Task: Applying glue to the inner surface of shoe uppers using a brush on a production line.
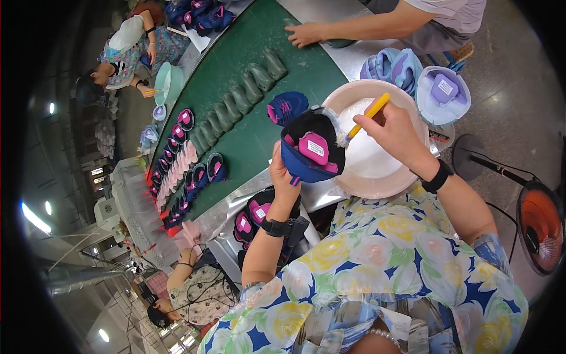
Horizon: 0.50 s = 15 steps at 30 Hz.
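My left hand is closed around a navy shoe upper with a black lining, its open underside rim facing the basin. Inside the upper shows a pink tongue with a white label. In my right hand is a brush with a yellow handle, pinched between thumb and fingers. Its pale bristles touch or nearly touch the upper's right rim. Under the brush stands a pale pink basin holding white liquid. Another navy upper with pink laces lies just beyond the held one.
A green conveyor belt carries rows of grey shoe forms, pink pieces and navy uppers. Lilac uppers sit right of the basin. More navy uppers are by my left forearm. A heater stands right. A co-worker's hand reaches over the belt.
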Available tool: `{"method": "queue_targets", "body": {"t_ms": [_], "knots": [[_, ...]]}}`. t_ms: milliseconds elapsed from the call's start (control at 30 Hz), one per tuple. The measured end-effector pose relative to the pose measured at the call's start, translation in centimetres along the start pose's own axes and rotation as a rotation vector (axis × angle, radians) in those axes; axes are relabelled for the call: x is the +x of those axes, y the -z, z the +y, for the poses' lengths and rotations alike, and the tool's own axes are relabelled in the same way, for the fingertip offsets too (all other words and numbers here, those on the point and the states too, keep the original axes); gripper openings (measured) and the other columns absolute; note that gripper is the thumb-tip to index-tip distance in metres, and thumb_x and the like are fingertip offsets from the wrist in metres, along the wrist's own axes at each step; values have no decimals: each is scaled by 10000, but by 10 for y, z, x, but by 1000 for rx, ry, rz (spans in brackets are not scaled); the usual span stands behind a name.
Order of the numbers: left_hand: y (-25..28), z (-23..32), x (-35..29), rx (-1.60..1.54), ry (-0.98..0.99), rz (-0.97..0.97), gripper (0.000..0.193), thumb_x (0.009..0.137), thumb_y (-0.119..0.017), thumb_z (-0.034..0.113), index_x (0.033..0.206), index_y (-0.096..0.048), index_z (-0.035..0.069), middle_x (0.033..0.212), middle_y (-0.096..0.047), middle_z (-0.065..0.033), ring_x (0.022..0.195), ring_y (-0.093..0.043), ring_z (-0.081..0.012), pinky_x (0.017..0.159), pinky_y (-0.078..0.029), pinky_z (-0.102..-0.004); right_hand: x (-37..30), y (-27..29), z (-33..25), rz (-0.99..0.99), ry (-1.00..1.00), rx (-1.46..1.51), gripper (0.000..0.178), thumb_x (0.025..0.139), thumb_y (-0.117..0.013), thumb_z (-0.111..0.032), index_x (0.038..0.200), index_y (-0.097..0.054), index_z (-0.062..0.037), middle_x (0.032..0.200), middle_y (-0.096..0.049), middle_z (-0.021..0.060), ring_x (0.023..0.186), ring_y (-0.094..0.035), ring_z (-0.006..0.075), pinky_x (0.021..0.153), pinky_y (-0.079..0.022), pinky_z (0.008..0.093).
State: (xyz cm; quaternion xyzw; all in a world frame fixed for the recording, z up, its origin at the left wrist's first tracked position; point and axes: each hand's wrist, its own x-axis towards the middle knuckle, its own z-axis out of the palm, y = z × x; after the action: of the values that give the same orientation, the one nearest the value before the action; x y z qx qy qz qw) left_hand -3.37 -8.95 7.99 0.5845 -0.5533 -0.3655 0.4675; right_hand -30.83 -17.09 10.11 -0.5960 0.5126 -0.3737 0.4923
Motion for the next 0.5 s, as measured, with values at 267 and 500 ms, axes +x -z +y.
{"method": "queue_targets", "body": {"t_ms": [267, 500], "knots": [[-3, 26, 9, 482, -485, 64, 469, 786, -638, -29, 1246, -629, 57, 1149, -616, -146, 1043, -610, -303, 933, -474, -349, -12, -11, 3, -155, -272, 223, 416, 853, -733, -323, 948, -610, 63, 791, -691, 139, 652, -685, 190, 601, -524, 272], [3, 7, 7, 118, 108, 23, 607, 787, -495, -141, 1365, -538, 38, 1134, -657, -125, 1022, -638, -276, 912, -489, -291, -11, 4, 8, -155, -95, 357, 287, 872, -722, -208, 983, -614, 35, 828, -694, 108, 707, -682, 159, 643, -520, 259]]}}
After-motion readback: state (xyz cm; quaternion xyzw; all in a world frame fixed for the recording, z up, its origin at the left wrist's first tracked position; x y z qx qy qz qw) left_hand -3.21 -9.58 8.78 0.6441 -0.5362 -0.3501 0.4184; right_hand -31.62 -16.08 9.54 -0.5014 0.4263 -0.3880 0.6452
